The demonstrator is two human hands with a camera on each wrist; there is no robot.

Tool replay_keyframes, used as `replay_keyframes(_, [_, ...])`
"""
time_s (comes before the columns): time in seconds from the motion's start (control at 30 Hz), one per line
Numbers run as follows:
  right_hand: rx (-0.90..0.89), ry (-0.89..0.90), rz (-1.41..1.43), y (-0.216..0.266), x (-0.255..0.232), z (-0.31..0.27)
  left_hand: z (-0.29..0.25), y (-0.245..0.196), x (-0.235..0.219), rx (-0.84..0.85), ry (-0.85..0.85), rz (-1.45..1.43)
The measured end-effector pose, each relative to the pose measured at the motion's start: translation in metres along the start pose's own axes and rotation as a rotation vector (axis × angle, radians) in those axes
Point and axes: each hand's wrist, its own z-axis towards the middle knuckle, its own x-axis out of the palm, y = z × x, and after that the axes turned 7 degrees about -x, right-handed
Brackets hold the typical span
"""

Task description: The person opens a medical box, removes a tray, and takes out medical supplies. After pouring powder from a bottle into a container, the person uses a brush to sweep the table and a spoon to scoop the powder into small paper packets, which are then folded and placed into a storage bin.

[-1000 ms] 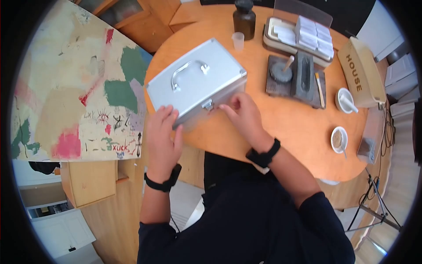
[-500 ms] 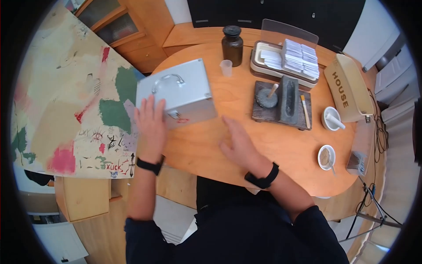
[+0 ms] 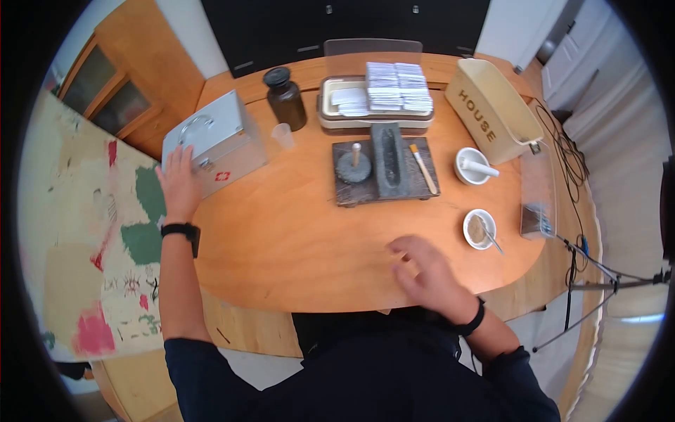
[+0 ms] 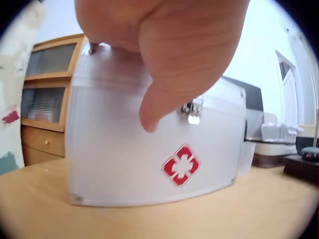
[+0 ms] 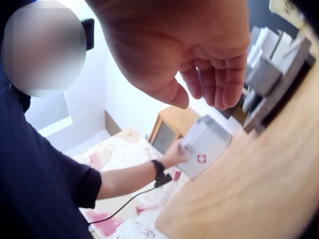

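Observation:
A silver metal first-aid case point(image 3: 242, 144) with a red cross emblem point(image 4: 180, 166) stands at the table's left end, its lid down. On its lid, near the front left corner, lies my left hand point(image 3: 181, 186), fingers straight. The left wrist view has the thumb point(image 4: 152, 112) pointing down the front face, left of the metal latch point(image 4: 193, 108). Behind that hand rises the carry handle point(image 3: 197, 128). My right hand point(image 3: 427, 278) hovers over the front of the table with loosely bent fingers, holding nothing.
Beside the case are a brown bottle point(image 3: 286, 102) and a plastic cup point(image 3: 283, 136). A stone grinder set with a brush point(image 3: 424, 169) occupies the middle, paper packets point(image 3: 399, 88) behind it. Rightward are a mortar point(image 3: 471, 176), a powder bowl point(image 3: 472, 243) and a HOUSE bin point(image 3: 489, 109).
The case has slid back and left along the table, with my left hand staying on it. My right hand has left the latch area and moved right. The head view has turned right.

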Motion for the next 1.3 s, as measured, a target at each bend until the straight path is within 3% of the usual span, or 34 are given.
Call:
replay_keyframes(0.07, [0.039,-0.162,-0.112,-0.010,-0.036,0.017,-0.003,-0.012,-0.017,0.033,-0.036,0.027])
replay_keyframes(0.13, [0.106,-0.285,-0.169,-0.030,-0.068,0.043,-0.011,-0.036,-0.032,0.146,-0.351,-0.273])
replay_keyframes(0.17, [0.156,-0.326,-0.161,-0.045,-0.083,0.058,-0.013,-0.062,-0.045,0.157,-0.346,-0.285])
replay_keyframes(0.23, [0.191,-0.352,-0.112,-0.094,-0.103,0.091,-0.028,-0.121,-0.072,0.113,-0.008,-0.656])
replay_keyframes(0.3, [0.341,-0.261,-0.101,-0.139,-0.115,0.126,-0.024,-0.155,-0.050,0.295,0.197,-0.815])
replay_keyframes(0.37, [0.407,-0.206,-0.332,-0.177,-0.118,0.155,-0.017,-0.201,-0.018,0.006,0.529,-1.153])
replay_keyframes(0.43, [0.421,-0.168,-0.466,-0.184,-0.120,0.174,0.006,-0.238,0.021,-0.153,0.609,-1.325])
replay_keyframes(0.5, [0.420,-0.116,-0.564,-0.190,-0.108,0.194,0.033,-0.265,0.033,-0.288,0.518,-1.302])
replay_keyframes(0.53, [0.581,-0.144,-0.372,-0.190,-0.107,0.200,0.047,-0.268,0.033,-0.294,0.512,-1.283])
replay_keyframes(0.57, [0.742,-0.170,-0.179,-0.195,-0.108,0.204,0.060,-0.273,0.031,-0.393,0.613,-1.337])
replay_keyframes(0.6, [0.698,-0.182,-0.151,-0.209,-0.107,0.205,0.071,-0.277,0.029,-0.493,0.716,-1.391])
replay_keyframes(0.63, [0.702,-0.185,-0.143,-0.211,-0.107,0.209,0.081,-0.280,0.031,-0.491,0.719,-1.382])
replay_keyframes(0.7, [0.680,-0.124,0.034,-0.216,-0.111,0.212,0.095,-0.289,0.036,-0.707,0.723,-1.449])
replay_keyframes(0.83, [0.672,-0.036,0.031,-0.257,-0.106,0.221,0.108,-0.296,0.059,-0.580,0.736,-1.399])
replay_keyframes(0.9, [0.669,-0.035,0.017,-0.258,-0.106,0.223,0.118,-0.295,0.085,-0.532,0.749,-1.371])
replay_keyframes(1.0, [0.678,-0.015,-0.016,-0.265,-0.107,0.225,0.121,-0.299,0.094,-0.522,0.708,-1.279])
replay_keyframes(1.1, [0.667,-0.018,0.022,-0.271,-0.106,0.225,0.126,-0.297,0.098,-0.402,0.710,-1.146])
replay_keyframes(1.2, [0.634,-0.093,0.139,-0.277,-0.097,0.221,0.126,-0.292,0.089,-0.479,0.713,-1.223])
replay_keyframes(1.27, [0.625,-0.152,0.224,-0.284,-0.096,0.221,0.126,-0.292,0.087,-0.716,0.847,-1.472])
replay_keyframes(1.3, [0.617,-0.144,0.226,-0.287,-0.096,0.221,0.125,-0.292,0.088,-0.723,0.837,-1.474])
